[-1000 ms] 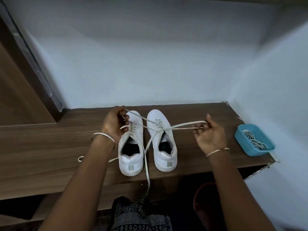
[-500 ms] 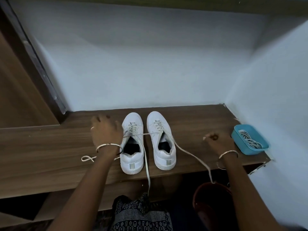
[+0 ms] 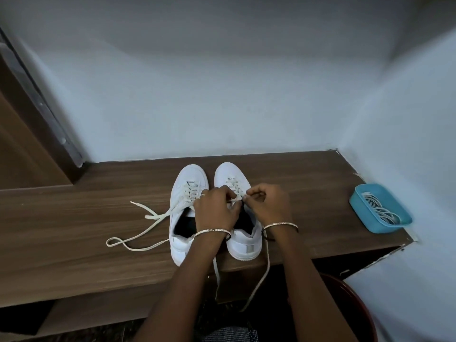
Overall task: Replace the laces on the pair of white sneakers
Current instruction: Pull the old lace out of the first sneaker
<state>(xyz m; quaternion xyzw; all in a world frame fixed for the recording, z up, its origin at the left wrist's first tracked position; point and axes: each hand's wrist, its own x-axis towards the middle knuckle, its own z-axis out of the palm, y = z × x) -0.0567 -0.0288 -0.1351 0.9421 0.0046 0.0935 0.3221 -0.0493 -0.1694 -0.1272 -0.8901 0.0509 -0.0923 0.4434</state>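
Working the cream flat lace [image 3: 235,199] at the right white leather sneaker [image 3: 237,206], frame centre: left hand [image 3: 217,211] and right hand [image 3: 267,206] close together, both pinching it. Advice: draw each crossing out evenly, no yanking. Left sneaker [image 3: 183,211] alongside.

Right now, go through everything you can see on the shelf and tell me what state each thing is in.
Left sneaker: upright, lace undone, ends trailing loose over the shelf.
Right sneaker: upright, laced, ends hanging over the front edge.
Left hand: pinching the right sneaker's lace.
Right hand: pinching the same lace.
Blue tray: open, holding coiled laces.
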